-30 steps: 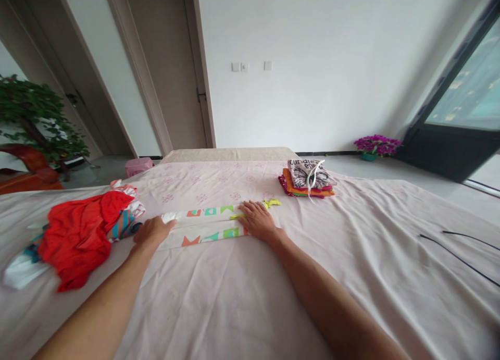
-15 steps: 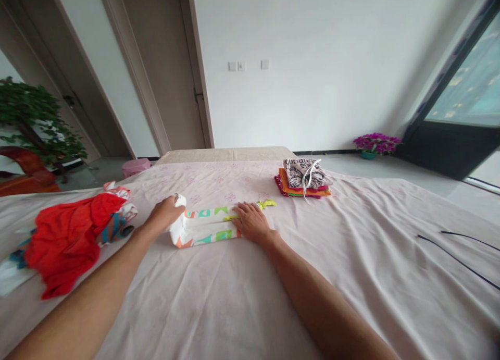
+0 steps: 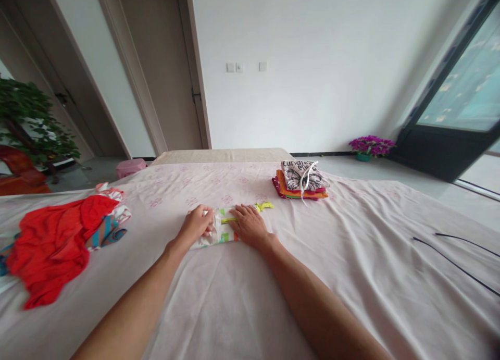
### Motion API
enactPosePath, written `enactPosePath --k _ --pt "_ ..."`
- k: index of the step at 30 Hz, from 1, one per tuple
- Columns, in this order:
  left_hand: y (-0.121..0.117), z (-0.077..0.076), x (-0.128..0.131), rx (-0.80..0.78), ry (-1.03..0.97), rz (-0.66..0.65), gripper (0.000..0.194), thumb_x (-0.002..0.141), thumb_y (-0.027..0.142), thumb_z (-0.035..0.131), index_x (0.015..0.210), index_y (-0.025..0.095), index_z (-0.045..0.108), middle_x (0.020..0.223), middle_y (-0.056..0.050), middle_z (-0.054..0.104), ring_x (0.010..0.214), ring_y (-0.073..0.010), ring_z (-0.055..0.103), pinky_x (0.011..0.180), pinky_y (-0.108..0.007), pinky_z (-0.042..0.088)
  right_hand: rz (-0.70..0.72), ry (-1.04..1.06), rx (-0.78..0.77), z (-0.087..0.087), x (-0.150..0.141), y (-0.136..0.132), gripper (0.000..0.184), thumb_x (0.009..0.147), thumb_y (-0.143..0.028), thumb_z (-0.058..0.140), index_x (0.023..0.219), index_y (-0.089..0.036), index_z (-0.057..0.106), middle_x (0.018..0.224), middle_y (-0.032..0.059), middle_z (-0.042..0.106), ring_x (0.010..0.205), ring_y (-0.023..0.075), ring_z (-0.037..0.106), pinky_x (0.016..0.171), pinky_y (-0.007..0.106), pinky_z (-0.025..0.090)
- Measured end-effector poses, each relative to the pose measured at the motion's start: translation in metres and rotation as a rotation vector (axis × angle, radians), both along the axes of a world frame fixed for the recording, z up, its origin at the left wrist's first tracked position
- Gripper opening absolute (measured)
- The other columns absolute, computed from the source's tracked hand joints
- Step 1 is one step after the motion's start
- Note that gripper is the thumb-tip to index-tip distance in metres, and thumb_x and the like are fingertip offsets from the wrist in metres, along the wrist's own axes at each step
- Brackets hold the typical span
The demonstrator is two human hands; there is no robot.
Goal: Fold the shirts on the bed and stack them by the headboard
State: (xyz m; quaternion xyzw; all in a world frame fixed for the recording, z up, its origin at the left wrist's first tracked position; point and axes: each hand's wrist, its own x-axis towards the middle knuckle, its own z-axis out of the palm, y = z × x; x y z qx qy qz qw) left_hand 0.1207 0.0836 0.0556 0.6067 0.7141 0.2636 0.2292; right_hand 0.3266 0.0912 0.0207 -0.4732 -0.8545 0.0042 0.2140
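Observation:
A white printed garment (image 3: pixel 224 238) with green and orange patches lies in a narrow strip before me. A yellow tie (image 3: pixel 265 206) sticks out at its right end. My left hand (image 3: pixel 198 224) has its fingers curled over the garment's left end, which is doubled back toward the middle. Flat on the right part of the cloth rests my right hand (image 3: pixel 250 223), fingers stretched out and pressing down. Part of the garment is hidden beneath both hands.
At the left lies a loose heap with a red cloth (image 3: pixel 54 240) and a blue-and-orange striped cloth (image 3: pixel 104 233). A folded stack (image 3: pixel 300 181) stands back right, a butterfly-print piece on top. Two black cords (image 3: pixel 457 266) cross the pale sheet (image 3: pixel 219 308) at the right.
My left hand has moved right, carrying the garment's left end over toward the middle, so the strip is shorter. My right hand stays on the cloth.

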Motion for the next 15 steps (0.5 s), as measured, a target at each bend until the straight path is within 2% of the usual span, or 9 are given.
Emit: enactPosePath --k 2,5,8,10,12,15 --pt "-0.001 -0.001 -0.008 0.103 0.088 -0.015 0.039 0.095 0.038 0.035 0.120 0.020 0.060 0.109 -0.009 0.073 0.094 -0.0197 0.070 0.082 -0.031 0.052 0.000 -0.001 -0.001 0.000 0.000 0.000 0.040 0.098 -0.038 0.048 0.133 -0.021 0.056 0.138 0.0093 0.056 0.133 0.0234 0.043 0.115 0.040 0.024" --pt "-0.004 -0.012 -0.011 0.268 0.325 -0.096 0.037 0.095 0.031 0.040 0.122 0.017 0.061 0.128 -0.013 0.066 0.120 -0.0234 0.060 0.103 -0.037 0.044 -0.001 -0.010 0.004 0.000 -0.001 0.000 0.040 0.098 -0.037 0.048 0.133 -0.020 0.056 0.137 0.0097 0.056 0.133 0.0234 0.044 0.115 0.040 0.024" --pt "-0.010 -0.033 0.005 0.318 0.465 -0.234 0.044 0.093 0.037 0.048 0.130 0.016 0.059 0.140 -0.015 0.056 0.135 -0.0290 0.046 0.115 -0.046 0.032 -0.003 -0.025 0.012 0.000 -0.001 0.000 0.038 0.098 -0.036 0.047 0.132 -0.021 0.056 0.137 0.0096 0.056 0.132 0.0226 0.044 0.114 0.039 0.025" --pt "-0.013 -0.045 0.020 0.361 0.555 -0.302 0.051 0.094 0.041 0.047 0.138 0.015 0.053 0.149 -0.017 0.048 0.140 -0.0330 0.039 0.116 -0.052 0.026 -0.008 -0.031 0.016 0.000 -0.002 0.000 0.038 0.099 -0.035 0.046 0.132 -0.021 0.056 0.137 0.0093 0.056 0.133 0.0219 0.044 0.115 0.039 0.024" --pt "-0.014 -0.051 0.030 0.386 0.569 -0.353 0.053 0.095 0.042 0.045 0.141 0.017 0.049 0.152 -0.016 0.044 0.142 -0.0341 0.035 0.116 -0.054 0.026 -0.011 -0.038 0.017 -0.002 -0.003 0.001 0.038 0.099 -0.033 0.044 0.133 -0.021 0.056 0.138 0.0090 0.056 0.134 0.0214 0.043 0.115 0.039 0.024" --pt "-0.009 -0.051 0.027 0.404 0.425 -0.464 0.049 0.095 0.039 0.044 0.140 0.020 0.050 0.149 -0.010 0.049 0.142 -0.0286 0.038 0.116 -0.049 0.030 -0.023 -0.039 0.015 -0.004 -0.005 0.001 0.038 0.101 -0.030 0.040 0.134 -0.021 0.055 0.139 0.0083 0.056 0.134 0.0211 0.044 0.116 0.039 0.025"
